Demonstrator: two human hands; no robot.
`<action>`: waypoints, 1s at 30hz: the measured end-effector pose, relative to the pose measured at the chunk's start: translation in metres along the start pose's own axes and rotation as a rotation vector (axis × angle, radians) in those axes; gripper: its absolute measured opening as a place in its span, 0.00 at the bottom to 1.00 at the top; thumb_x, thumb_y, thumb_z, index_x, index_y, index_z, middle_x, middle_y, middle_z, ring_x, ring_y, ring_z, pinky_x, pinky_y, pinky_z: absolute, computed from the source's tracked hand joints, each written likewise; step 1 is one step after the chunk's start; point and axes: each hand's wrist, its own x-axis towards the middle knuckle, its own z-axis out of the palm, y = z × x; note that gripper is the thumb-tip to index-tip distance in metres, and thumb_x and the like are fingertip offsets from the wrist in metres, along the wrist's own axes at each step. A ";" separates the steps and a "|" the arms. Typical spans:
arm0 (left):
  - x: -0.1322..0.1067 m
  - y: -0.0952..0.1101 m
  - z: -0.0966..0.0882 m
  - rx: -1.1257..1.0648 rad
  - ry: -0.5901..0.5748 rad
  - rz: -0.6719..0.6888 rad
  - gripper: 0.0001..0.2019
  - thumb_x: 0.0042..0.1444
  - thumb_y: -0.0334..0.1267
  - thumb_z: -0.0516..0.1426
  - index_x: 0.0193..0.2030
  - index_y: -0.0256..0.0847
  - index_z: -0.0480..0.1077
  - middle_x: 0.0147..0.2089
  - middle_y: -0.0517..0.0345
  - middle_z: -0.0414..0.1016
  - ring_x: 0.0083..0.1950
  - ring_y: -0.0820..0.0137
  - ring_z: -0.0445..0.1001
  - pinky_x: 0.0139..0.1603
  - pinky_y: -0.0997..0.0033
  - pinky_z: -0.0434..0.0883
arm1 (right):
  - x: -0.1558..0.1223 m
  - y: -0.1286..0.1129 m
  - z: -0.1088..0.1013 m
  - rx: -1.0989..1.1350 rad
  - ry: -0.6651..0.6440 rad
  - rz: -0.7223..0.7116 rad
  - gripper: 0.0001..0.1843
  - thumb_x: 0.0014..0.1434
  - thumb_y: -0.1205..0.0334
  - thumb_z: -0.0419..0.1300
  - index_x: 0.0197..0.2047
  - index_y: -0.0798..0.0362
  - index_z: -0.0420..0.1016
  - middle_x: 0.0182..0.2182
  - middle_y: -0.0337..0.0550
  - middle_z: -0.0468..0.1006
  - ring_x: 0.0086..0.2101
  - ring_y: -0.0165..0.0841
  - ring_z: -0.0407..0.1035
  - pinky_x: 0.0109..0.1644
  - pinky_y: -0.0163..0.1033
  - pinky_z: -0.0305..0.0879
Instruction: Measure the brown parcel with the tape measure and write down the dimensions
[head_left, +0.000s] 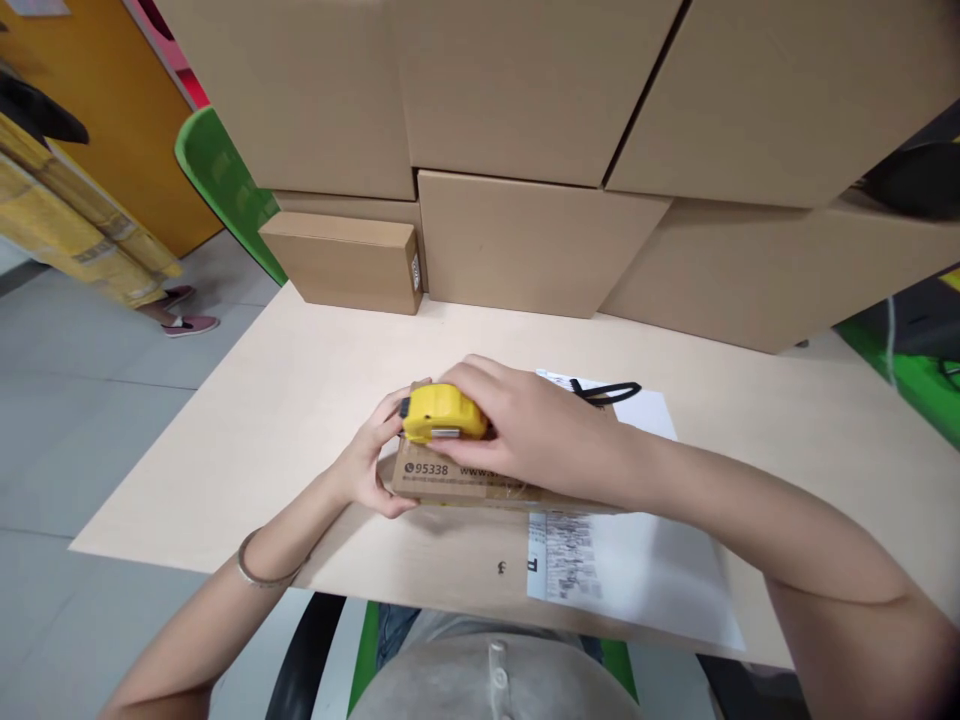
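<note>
My right hand [517, 415] is wrapped round a yellow tape measure [444, 412], held over the top of a small brown cardboard box [450, 478]. A black wrist strap [611, 392] loops out behind that hand. At the box's left end, my left hand [379, 455] grips the box with its fingers on the far side and the thumb near the front edge. Printed text with "95338" shows on the box. Partly beneath the box and my right forearm lies a printed white sheet [637, 570]. Whether any tape blade is pulled out, I cannot tell.
Large cardboard boxes [517, 240] are stacked along the table's back edge. A flat brown box [352, 265] stands at the back left of the pale table [225, 420]. Beyond it are a green chair [225, 180] and a person in yellow clothing [82, 220].
</note>
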 end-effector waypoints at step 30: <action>0.006 0.008 -0.001 -0.083 -0.018 0.025 0.68 0.42 0.59 0.71 0.79 0.57 0.30 0.76 0.40 0.54 0.74 0.40 0.59 0.68 0.33 0.64 | -0.011 0.009 -0.007 -0.220 -0.037 -0.168 0.12 0.70 0.55 0.58 0.54 0.49 0.69 0.49 0.45 0.75 0.34 0.35 0.72 0.34 0.39 0.62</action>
